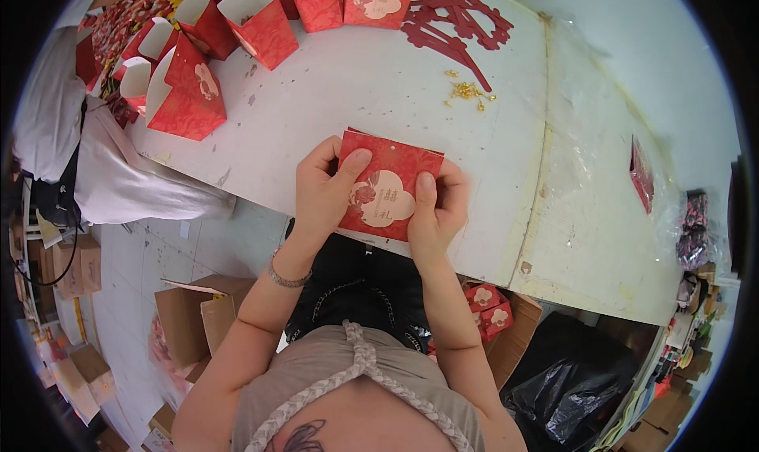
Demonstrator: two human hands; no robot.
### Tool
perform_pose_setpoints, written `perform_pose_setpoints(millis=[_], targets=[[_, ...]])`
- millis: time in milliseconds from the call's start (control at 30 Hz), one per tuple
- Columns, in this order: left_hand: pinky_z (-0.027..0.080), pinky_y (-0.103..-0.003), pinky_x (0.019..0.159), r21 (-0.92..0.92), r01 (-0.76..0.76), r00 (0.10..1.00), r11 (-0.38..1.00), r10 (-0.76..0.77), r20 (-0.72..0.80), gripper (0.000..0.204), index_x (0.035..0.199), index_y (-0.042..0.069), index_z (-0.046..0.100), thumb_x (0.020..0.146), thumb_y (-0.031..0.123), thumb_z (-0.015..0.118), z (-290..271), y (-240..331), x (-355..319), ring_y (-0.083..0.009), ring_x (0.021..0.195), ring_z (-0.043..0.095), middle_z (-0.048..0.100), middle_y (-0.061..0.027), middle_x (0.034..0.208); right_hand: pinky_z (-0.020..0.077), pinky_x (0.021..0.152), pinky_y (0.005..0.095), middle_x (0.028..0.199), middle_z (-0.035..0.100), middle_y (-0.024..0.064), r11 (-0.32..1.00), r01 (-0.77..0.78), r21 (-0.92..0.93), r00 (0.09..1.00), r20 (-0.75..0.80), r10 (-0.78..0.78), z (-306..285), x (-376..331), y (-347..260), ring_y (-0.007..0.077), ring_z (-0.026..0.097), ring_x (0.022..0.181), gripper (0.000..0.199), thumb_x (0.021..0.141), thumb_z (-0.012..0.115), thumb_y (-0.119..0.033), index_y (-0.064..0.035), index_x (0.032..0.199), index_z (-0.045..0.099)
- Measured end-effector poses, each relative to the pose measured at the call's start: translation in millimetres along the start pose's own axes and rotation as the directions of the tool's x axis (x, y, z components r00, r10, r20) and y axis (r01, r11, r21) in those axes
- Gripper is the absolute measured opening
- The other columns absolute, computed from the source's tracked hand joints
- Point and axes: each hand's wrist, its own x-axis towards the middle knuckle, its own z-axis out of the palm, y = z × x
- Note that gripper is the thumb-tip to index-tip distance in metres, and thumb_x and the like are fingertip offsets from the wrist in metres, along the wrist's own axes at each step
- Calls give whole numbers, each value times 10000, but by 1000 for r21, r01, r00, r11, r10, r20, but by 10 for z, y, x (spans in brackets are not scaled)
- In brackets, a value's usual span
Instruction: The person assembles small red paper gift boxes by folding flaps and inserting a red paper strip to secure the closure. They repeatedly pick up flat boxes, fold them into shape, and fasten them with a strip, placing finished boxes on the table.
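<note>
Between my two hands, just over the table's near edge, is a flat red gift box (389, 153) with a pale flower-shaped panel and a small hole near its top edge. My left hand (326, 189) grips its left side, thumb on the front and fingers behind. On the right side my right hand (437, 208) holds it the same way. A second edge shows behind the top; whether it is another layer or another box I cannot tell. Opened red gift boxes (186, 96) stand at the far left, several of them in a cluster.
Dark red strips (455, 26) and small gold fasteners (468, 90) lie on the white table (316, 88) at the back. Red-wrapped candy (130, 17) is heaped far left, near a person's pale clothing (142, 167). Cardboard boxes (186, 325) and a black bag (569, 373) sit below.
</note>
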Motion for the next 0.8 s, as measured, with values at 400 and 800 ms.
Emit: perform_pose_setpoints(millis=[400,800], targets=[[482,-237,779,-73,-74,986,995,84,146,230,1132,-3,505,916,65,548,94,216,127,-95,919,578,630,-81,1019,472,775,230,971,627,62,840,-458,290,879,291,378,-7,337,-213,94,581,882,294,872,605,-42,5,1153,533],[443,-198,688,48,-223,960,974,211,184,135,1030,-1,549,933,73,491,-23,152,129,-61,764,532,593,-22,806,453,674,209,932,651,73,977,-148,154,946,311,94,-66,254,-8,96,572,782,106,880,553,31,-19,886,646]])
